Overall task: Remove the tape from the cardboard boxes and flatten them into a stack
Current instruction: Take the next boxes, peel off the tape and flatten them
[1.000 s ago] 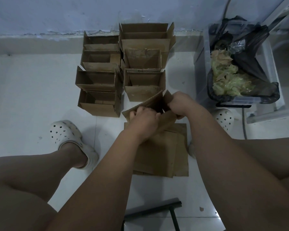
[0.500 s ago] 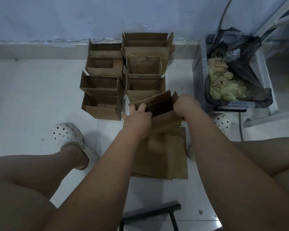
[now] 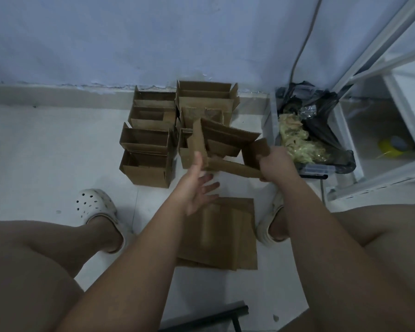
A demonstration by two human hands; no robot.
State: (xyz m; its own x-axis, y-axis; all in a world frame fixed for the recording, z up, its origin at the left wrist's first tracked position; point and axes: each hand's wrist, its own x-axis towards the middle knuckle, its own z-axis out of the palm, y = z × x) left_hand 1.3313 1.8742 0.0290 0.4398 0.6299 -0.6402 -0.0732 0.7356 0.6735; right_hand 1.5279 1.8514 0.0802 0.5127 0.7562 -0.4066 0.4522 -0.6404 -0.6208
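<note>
the right hand [image 3: 272,164] is gripping the right flap of an opened brown cardboard box [image 3: 225,142], holding it above the near stack of flattened brown cardboard sheets [image 3: 225,236]; the left hand [image 3: 197,188] is hovering, fingers spread wide, just beside its left end.

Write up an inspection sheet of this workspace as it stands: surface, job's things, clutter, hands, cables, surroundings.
Surface: white tiled floor, dimly lit.
Job's things: opened box held in the air; flattened stack on the floor between the feet; standing open boxes by the wall.
Clutter: scrap on the floor; black bar at the bottom edge.
Hands: right hand grips the opened box's flap; left hand open, fingers spread, beside the box.
Cables: one cable runs down the wall toward the bin.
Surroundings: bin lined with a black bag, holding wads of tape; white shelf frame at right.
</note>
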